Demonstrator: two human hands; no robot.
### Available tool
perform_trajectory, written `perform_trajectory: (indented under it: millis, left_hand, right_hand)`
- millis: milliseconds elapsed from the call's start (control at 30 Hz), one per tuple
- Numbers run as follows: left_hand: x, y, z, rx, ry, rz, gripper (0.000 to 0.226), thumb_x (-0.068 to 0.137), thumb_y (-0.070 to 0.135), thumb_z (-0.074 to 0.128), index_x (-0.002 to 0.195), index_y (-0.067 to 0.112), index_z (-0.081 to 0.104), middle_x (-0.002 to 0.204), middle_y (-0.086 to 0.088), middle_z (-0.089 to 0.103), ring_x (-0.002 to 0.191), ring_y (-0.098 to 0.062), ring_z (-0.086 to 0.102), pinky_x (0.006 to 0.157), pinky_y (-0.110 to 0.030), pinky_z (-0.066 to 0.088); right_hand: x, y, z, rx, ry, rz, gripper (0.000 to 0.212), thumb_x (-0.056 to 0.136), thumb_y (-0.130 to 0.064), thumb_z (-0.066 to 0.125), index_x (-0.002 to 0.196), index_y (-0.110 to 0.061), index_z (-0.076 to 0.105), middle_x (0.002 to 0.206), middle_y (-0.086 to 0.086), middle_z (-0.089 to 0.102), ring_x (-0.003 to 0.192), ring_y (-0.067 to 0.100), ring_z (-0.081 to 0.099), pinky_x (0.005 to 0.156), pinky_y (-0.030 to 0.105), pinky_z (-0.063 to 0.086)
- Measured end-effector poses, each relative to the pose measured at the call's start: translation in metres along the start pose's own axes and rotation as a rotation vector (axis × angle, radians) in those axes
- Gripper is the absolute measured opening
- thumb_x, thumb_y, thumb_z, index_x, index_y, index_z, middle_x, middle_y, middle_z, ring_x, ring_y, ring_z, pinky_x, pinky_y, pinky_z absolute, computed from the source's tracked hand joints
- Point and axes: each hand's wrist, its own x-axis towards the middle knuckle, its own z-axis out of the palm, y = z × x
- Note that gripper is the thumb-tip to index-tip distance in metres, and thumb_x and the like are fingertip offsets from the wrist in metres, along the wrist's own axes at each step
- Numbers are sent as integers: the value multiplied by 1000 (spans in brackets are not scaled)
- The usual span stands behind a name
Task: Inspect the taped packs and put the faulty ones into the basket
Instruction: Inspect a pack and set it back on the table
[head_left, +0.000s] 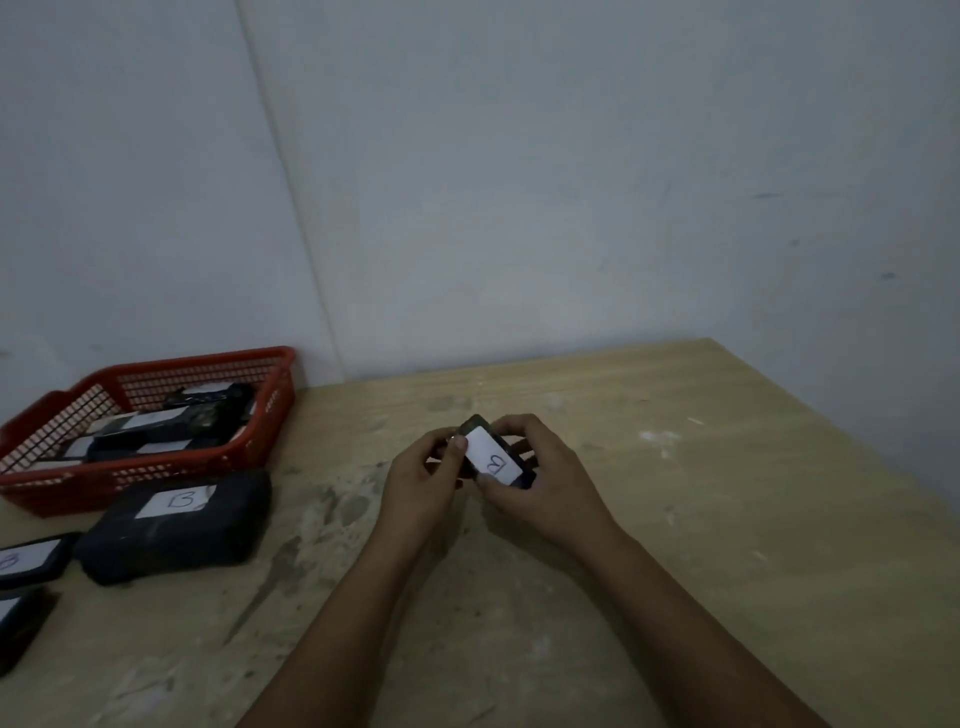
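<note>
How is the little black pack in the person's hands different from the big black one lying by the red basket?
The small black taped pack is held tilted above the table; the large black taped pack lies flat, untouched, and is far bulkier. Both carry a white label marked B.

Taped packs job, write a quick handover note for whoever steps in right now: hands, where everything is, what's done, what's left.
Left hand and right hand both grip one small pack above the table, its white B label facing up.
Red basket at far left already holds several packs.
Large pack labelled B sits just in front of the basket; two more packs lie at the left edge.
Done: some packs binned.
Left: judge the held pack, then the three on the table.
</note>
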Motion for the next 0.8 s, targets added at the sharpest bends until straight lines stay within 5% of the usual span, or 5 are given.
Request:
perform_trajectory:
  millis: [167, 300, 433, 567, 800]
  left_hand:
    - [9, -16, -29, -52, 86, 11, 18, 112, 26, 59, 110, 34, 75, 107, 11, 78, 93, -2, 77, 73, -17, 60]
    - [16, -25, -28, -76, 85, 7, 21, 113, 29, 57, 122, 30, 76, 113, 11, 78, 102, -12, 76, 79, -21, 62]
    - [23, -28, -23, -175, 51, -74, 34, 108, 38, 64, 142, 35, 65, 114, 4, 77, 98, -10, 78, 80, -31, 66]
    - [21, -29, -22, -107, -74, -77, 19, 105, 31, 70, 121, 25, 79, 103, 4, 83, 83, -18, 79, 80, -39, 67]
    - [19, -28, -22, -192, -103, -94, 12, 99, 17, 78, 109, 13, 84, 97, 1, 85, 89, -13, 81, 79, -22, 62]
  right_hand:
    - [22, 3, 29, 231, -46, 216, 19, 96, -19, 69, 112, -29, 74, 99, -3, 79, 86, 13, 76, 72, 30, 56]
    - [21, 10, 33, 337, -129, 284, 13, 97, -17, 74, 108, -20, 81, 99, -1, 83, 89, 13, 78, 74, 26, 59]
    - [28, 15, 33, 410, -19, 291, 15, 98, -15, 76, 112, -17, 81, 100, -1, 83, 93, 16, 80, 80, 28, 62]
    - [32, 15, 30, 533, 100, 304, 18, 99, -12, 74, 117, -14, 78, 103, 0, 83, 94, 20, 81, 82, 29, 65]
    - [31, 18, 31, 591, 34, 283, 26, 98, -3, 73, 123, -10, 76, 107, 7, 83, 98, 26, 81, 87, 32, 65]
